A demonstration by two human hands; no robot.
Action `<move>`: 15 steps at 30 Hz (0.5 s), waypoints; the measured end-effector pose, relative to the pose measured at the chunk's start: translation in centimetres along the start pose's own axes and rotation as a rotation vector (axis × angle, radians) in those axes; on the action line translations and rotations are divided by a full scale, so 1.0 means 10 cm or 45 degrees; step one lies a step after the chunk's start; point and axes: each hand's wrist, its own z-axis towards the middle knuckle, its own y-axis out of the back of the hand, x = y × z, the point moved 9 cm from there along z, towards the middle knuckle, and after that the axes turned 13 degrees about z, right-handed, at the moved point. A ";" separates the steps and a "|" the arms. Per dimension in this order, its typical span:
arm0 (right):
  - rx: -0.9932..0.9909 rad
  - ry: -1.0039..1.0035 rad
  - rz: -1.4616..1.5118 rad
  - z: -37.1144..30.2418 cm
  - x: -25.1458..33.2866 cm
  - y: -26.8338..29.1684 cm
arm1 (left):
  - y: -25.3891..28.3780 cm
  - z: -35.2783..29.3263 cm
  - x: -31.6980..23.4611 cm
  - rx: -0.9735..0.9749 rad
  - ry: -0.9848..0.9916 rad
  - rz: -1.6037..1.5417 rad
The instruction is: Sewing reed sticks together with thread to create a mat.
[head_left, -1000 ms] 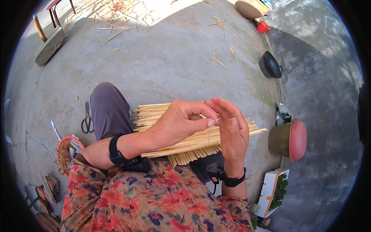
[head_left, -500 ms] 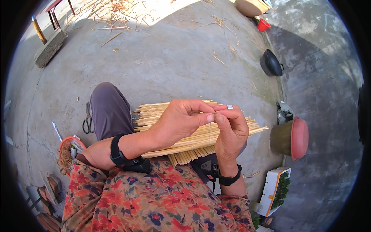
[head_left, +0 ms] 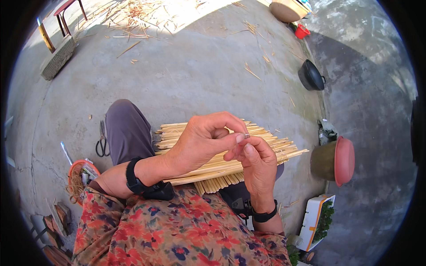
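A flat bundle of pale bamboo sticks (head_left: 266,146) lies across my lap, over my grey trouser leg (head_left: 128,133). Above it my left hand (head_left: 199,142) and my right hand (head_left: 255,162) meet fingertip to fingertip. Between the left thumb and forefinger sits a tiny pale piece (head_left: 246,136), pinched, with the right thumb and fingers touching it from below. What the piece is I cannot tell. Both wrists carry black bands.
Black scissors (head_left: 102,142) lie on the concrete left of my knee. An orange basket (head_left: 80,175) stands at my left hip. A black pot (head_left: 310,76), a clay pot with a pink rim (head_left: 335,160) and a white box (head_left: 313,219) line the right side. Straw litters the far ground.
My right hand has curled from open and spread to fingers closed up against the left fingertips. The left hand has stayed over the bundle, its pinch tightening.
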 end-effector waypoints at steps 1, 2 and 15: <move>-0.001 0.003 0.001 0.00 0.00 0.00 | 0.00 0.00 -0.02 0.003 -0.001 0.001; 0.020 -0.003 0.018 0.01 -0.02 -0.01 | 0.00 -0.01 -0.05 0.017 0.004 0.008; -0.103 0.032 0.134 0.02 -0.13 -0.04 | 0.11 -0.02 -0.01 -0.046 -0.074 -0.012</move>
